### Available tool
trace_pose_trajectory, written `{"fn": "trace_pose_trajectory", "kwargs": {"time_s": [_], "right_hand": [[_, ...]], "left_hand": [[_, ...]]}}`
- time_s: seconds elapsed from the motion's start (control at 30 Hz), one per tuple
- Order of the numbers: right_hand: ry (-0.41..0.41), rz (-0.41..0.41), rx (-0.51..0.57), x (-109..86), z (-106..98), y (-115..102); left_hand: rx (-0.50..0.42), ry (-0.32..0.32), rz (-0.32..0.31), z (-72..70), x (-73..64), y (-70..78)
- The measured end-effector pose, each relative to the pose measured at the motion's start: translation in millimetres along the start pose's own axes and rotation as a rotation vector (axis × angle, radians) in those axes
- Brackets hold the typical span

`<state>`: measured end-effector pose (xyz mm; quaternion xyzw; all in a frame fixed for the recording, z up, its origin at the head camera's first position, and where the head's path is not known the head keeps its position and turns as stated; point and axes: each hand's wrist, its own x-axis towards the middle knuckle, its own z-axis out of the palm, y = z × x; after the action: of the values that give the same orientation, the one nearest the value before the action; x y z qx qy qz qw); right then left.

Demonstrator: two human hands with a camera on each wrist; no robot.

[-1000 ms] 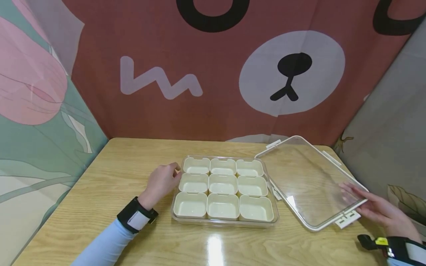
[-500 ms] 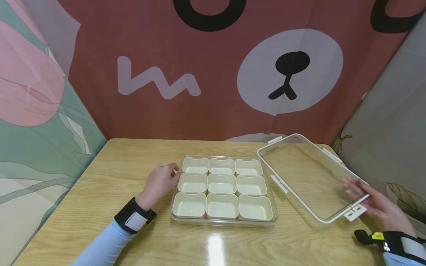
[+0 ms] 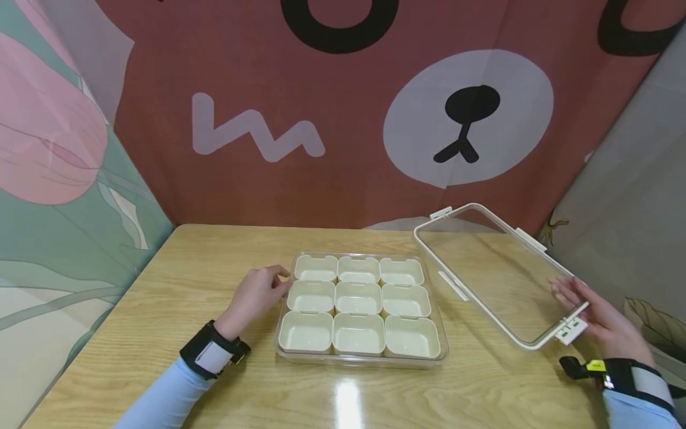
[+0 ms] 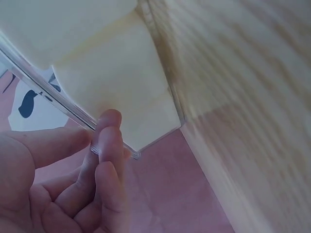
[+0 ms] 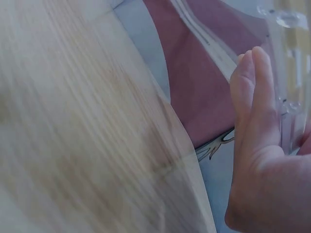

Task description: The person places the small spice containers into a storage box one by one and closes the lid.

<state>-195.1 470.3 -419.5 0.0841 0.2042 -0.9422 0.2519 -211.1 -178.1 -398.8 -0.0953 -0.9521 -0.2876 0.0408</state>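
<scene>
In the head view, a clear plastic storage box stands on the table, holding rows of small cream cups with nothing in them. My left hand is at its left side, thumb and curled fingers at the rim. The left wrist view shows the fingertips against the outer wall near a corner. My right hand grips the near right corner of a clear lid with a white frame and clips. Its fingers lie under the clear panel, seen through it. The lid is tilted above the table, right of the box.
The wooden table ends at a brown bear-print cloth behind it. A green and pink printed cloth hangs at the left. A grey cloth borders the right side.
My right hand has lifted the lid and tilted it more steeply, its near edge rising and moving away from the box. My left hand and the box have stayed in place.
</scene>
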Motion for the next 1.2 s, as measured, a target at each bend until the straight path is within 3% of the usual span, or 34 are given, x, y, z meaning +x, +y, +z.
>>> {"fn": "trace_pose_trajectory", "kwargs": {"time_s": [0.13, 0.33, 0.6, 0.87, 1.2], "right_hand": [[0.085, -0.061, -0.026, 6.5, 8, 1], [-0.046, -0.023, -0.105, 22.0, 16, -2], [0.108, -0.083, -0.223, 31.1, 33, 7], [0.120, -0.037, -0.148, 42.8, 48, 15], [0.081, -0.011, -0.211, 59.8, 64, 28]], "left_hand": [[-0.018, -0.016, -0.004, -0.4, 1.1, -2.9], [-0.042, -0.037, -0.010, -2.7, 1.1, -3.1], [-0.089, -0.071, 0.005, -4.3, -2.7, -3.8], [-0.146, -0.094, 0.007, -2.3, -5.0, -7.3], [-0.160, -0.096, -0.010, -3.2, -7.7, -7.1]]}}
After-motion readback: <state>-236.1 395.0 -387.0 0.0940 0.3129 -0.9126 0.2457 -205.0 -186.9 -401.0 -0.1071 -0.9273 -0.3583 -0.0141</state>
